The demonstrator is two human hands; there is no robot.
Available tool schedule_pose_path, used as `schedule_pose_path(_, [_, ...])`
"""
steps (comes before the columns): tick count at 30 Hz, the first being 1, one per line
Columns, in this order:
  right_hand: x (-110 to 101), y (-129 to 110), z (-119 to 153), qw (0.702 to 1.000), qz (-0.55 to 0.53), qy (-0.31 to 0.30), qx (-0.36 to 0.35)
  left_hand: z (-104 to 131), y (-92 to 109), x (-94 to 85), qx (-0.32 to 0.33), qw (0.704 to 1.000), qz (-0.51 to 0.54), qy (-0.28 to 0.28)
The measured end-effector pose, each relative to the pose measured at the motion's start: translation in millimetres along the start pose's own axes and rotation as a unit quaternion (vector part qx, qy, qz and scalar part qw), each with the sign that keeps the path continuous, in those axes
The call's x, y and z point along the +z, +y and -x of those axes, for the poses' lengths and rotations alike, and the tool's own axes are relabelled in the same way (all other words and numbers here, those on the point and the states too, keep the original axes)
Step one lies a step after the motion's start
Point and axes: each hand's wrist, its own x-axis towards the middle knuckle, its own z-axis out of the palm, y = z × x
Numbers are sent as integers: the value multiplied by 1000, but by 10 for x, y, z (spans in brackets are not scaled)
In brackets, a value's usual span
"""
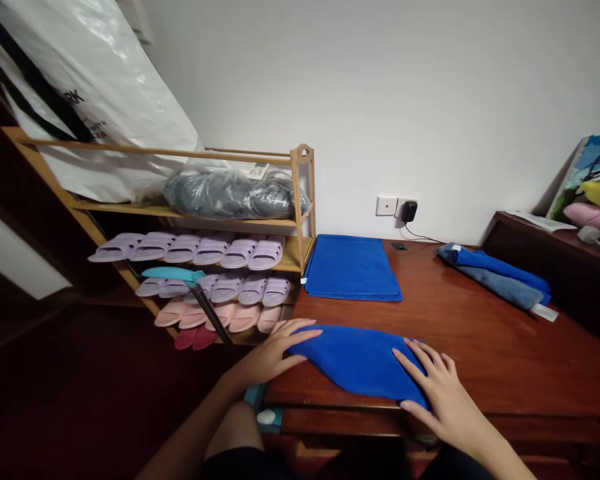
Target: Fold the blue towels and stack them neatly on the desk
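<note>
blue cloth: the near cloth (360, 360) lies at the front edge of the table (500, 373), its outline curved and irregular, its near border close to the edge; whether it is one layer or folded is hard to tell at this angle.
left hand: the left hand (275, 350) rests at the cloth's left end, fingers spread and extended, lying on it without a closed grip.
right hand: the right hand (443, 393) covers the right end, fingers open and fanned, thumb apart near the lower corner; nothing is clenched.
flat stack: beyond, beside the rack, blue cloths (353, 267) lie flat with edges nearly aligned; this portion appears done.
unevenness: the near cloth, by judgement, is only partly arranged, its borders less straight than those of the stack.
right-hand pile: a blue cloth (510, 268) and a grey-blue cloth (510, 285) lie loosely together, seemingly not yet put in order.
surroundings: a wooden rack (296, 193) with lilac slippers (237, 253) stands at left; a black adapter (409, 212) is plugged in at the wall.
</note>
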Motion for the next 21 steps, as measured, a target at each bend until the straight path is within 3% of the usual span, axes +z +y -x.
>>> schedule_pose_path(6, [97,-303,215,987,121,107,-20,-233,-163,-62,35,999,-19,10])
schedule_pose_path(11, [88,-390,301,974,137,171,-56,-577,-185,-138,108,990,-95,10])
schedule_pose_path(15, [55,-515,301,962,109,227,-103,-989,-174,-212,172,973,-152,29])
schedule_pose_path(18, [122,-688,223,956,87,269,-81,-1390,-118,-226,189,960,-199,53])
schedule_pose_path(21, [244,-854,98,950,65,303,-45,-1777,7,-159,165,958,-228,64])
